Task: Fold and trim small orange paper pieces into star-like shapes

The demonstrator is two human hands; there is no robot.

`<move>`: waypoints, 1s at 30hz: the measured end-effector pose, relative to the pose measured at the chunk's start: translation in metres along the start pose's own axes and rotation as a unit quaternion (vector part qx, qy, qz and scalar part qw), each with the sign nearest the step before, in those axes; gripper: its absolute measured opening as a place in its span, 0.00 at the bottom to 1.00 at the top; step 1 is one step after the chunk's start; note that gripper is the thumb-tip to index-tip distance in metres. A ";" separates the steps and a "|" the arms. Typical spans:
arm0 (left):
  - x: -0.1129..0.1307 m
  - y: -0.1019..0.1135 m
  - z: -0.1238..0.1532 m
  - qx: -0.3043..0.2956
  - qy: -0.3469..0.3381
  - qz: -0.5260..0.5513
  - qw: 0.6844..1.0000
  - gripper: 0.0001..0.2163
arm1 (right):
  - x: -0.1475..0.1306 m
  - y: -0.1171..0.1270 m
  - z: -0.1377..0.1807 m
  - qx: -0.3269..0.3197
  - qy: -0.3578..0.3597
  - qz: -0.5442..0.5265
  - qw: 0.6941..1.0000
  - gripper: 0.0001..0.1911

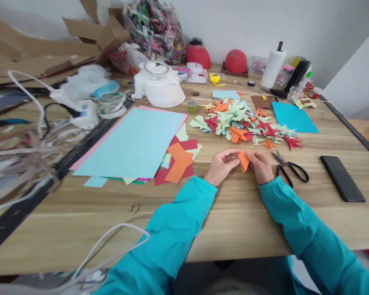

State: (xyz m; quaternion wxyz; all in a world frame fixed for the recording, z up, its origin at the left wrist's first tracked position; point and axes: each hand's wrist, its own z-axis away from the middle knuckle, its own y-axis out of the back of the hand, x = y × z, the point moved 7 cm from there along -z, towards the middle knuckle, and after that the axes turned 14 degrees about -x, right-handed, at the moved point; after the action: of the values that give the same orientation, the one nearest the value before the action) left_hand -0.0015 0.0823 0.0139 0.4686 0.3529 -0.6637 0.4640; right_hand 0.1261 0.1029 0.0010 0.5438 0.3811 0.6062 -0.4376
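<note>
A small folded orange paper piece (244,160) is pinched between both my hands just above the wooden table (233,213). My left hand (222,167) grips its left side with curled fingers. My right hand (262,166) closes on its right side. Both arms wear teal sleeves. Beyond my hands lies a heap of folded paper shapes (246,123) in orange, red, pale green and blue. Black scissors (289,167) lie right beside my right hand.
A stack of coloured paper sheets (132,143) with loose orange and red cut pieces (178,164) lies to the left. A black phone (342,178) and a teal sheet (293,117) are at right. Cardboard, tape rolls, cables, a white container and a paper towel roll (273,67) crowd the back and left.
</note>
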 end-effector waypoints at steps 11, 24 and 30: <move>-0.005 0.010 0.000 0.070 0.014 -0.042 0.997 0.11 | -0.005 -0.010 0.003 -0.065 0.007 0.053 0.996 0.20; -0.008 0.013 -0.003 0.066 0.006 0.001 0.998 0.15 | -0.003 -0.013 0.003 -0.062 -0.015 0.049 0.997 0.20; -0.009 0.009 -0.002 0.057 0.021 0.083 0.995 0.12 | -0.005 -0.010 0.001 -0.052 -0.002 0.041 0.998 0.21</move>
State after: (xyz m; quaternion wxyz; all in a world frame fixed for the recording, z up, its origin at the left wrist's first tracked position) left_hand -0.0062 0.0871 0.0032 0.4215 0.3130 -0.6532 0.5456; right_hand 0.1173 0.0987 0.0067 0.5815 0.3762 0.6111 -0.3834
